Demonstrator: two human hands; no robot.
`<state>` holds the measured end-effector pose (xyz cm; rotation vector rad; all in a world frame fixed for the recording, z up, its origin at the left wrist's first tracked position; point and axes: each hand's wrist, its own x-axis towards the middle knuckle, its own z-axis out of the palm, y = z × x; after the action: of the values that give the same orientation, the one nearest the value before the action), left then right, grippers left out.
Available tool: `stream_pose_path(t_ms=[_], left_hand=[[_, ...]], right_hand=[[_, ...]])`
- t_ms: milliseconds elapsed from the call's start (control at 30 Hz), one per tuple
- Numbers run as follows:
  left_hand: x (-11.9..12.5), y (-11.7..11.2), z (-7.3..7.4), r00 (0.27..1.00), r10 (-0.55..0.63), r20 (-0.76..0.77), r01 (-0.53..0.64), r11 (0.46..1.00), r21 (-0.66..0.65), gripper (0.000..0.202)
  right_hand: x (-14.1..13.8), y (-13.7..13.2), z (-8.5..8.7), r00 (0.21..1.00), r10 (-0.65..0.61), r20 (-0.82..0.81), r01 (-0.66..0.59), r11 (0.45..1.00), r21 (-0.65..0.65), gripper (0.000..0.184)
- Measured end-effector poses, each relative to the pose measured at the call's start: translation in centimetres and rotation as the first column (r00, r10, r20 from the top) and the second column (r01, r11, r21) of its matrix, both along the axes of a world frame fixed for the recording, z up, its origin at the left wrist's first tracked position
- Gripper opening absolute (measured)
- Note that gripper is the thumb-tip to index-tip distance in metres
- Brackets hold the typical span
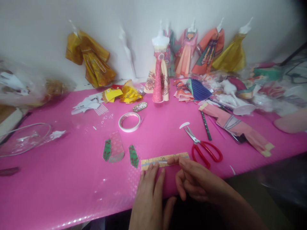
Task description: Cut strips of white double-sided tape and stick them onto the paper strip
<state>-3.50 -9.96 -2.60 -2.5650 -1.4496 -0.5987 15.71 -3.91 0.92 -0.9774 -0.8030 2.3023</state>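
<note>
Pink sheeting covers the worktop, and dressed paper mannequins are lined along the white wall at twelve o'clock. A narrow patterned paper strip lies flat near the worktop's front edge, its long axis running nine to three o'clock, tilted slightly up at the three o'clock end. It is pinned from the six o'clock side by both hands. The left hand is laid flat with its fingers extended and loosely spread, their tips resting on the strip's left half; nothing is gripped. The right hand is partly curled, one fingertip pressed onto the strip towards its right end; whether anything is pinched in it cannot be told. Both hands touch the strip, the left covering more of it. Red-handled scissors lie just beside the strip's right end at two o'clock, and a tape roll sits farther off at eleven o'clock.
</note>
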Motion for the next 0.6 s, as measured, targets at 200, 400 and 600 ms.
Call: stream_pose_path(t_ms=[200, 400, 600], left_hand=[[0.0, -0.31, -0.24, 1.0, 0.015, 0.014, -0.015, 1.0, 0.012, 0.043], [-0.5, -0.48, -0.9, 1.0, -0.003, -0.009, 0.002, 0.999, -0.045, 0.053], [-0.4, -0.53, -0.75, 1.0, 0.001, -0.012, -0.001, 0.999, -0.052, 0.053]], right_hand=[[0.03, 0.06, -0.14, 1.0, 0.003, -0.012, -0.003, 1.0, 0.004, 0.059], [-0.03, 0.08, -0.01, 1.0, 0.008, -0.006, -0.008, 1.0, -0.006, 0.06], [-0.01, 0.0, -0.02, 1.0, -0.001, -0.001, 0.001, 1.0, 0.005, 0.059]])
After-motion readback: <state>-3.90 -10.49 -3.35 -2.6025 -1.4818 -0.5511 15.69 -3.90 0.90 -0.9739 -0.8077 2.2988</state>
